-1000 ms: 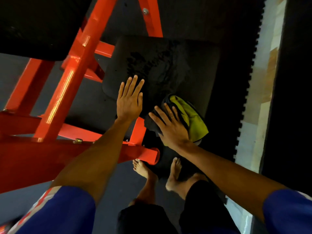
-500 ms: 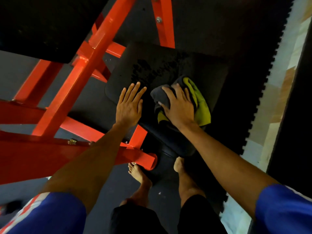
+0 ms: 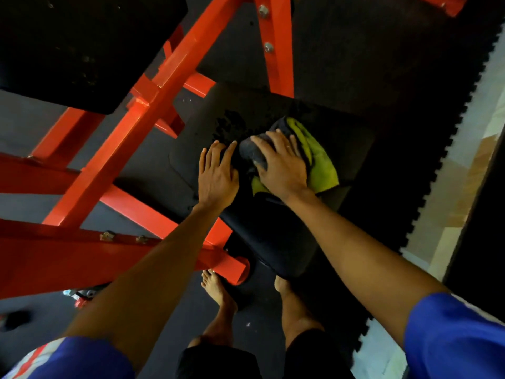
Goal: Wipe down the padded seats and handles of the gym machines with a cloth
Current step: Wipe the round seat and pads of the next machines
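Since a second ago the cloth (image 3: 318,160) has been pushed from the seat pad's (image 3: 352,149) near edge up onto its middle, and the left hand (image 3: 217,176) is now closer beside it.

Right hand (image 3: 281,165): laid flat on the cloth, fingers slightly spread and curled over its dark bunched end, pressing it into the pad. Left hand: flat on the pad, fingers together, nothing held, just left of the cloth.

Cloth is yellow-green with a dark side, crumpled, mostly under the right palm; its loose yellow part sticks out to the right. Long axis runs roughly near-left to far-right.

Pad's long axis runs away from the person, between the red frame tubes (image 3: 131,138). Unwiped area is judged to lie ahead and right of the right hand, so the next stroke probably goes that way; right hand is the nearer one.
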`<control>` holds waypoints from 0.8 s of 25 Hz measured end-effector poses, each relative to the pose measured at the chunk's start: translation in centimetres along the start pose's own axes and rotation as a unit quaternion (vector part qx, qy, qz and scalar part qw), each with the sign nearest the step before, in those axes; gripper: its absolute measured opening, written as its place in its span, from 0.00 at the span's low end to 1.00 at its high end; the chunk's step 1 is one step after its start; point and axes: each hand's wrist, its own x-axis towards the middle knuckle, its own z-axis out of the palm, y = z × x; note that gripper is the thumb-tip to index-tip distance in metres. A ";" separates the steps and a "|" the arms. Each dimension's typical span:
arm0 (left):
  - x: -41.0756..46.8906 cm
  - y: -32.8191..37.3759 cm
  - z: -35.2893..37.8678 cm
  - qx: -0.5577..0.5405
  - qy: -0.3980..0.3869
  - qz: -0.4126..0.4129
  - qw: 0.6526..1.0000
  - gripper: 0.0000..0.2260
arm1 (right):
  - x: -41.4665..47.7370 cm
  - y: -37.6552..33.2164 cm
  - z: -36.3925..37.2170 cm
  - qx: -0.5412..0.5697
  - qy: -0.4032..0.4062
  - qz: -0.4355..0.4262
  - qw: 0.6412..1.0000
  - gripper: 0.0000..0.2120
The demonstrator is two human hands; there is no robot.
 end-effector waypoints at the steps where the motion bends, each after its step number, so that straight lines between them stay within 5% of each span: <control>1: 0.4 0.5 0.1 0.006 -0.004 -0.010 1.000 0.29 | -0.8 1.0 -0.7 -0.009 0.005 0.014 1.000 0.27; 6: 1.6 1.1 0.8 0.020 -0.020 -0.052 0.998 0.30 | -6.1 -0.2 -0.8 -0.003 -0.015 -0.007 1.000 0.30; 10: 2.7 1.5 1.3 0.030 -0.026 -0.068 0.997 0.31 | 0.8 1.6 -0.1 -0.009 -0.030 -0.089 0.996 0.27; 17: 7.1 3.8 2.5 0.050 -0.033 -0.146 0.987 0.27 | 0.5 5.8 -2.6 -0.051 0.007 0.015 0.999 0.33; 20: 6.8 3.7 3.1 0.090 -0.019 -0.139 0.986 0.27 | -1.3 4.3 -2.1 -0.032 -0.038 -0.061 0.997 0.34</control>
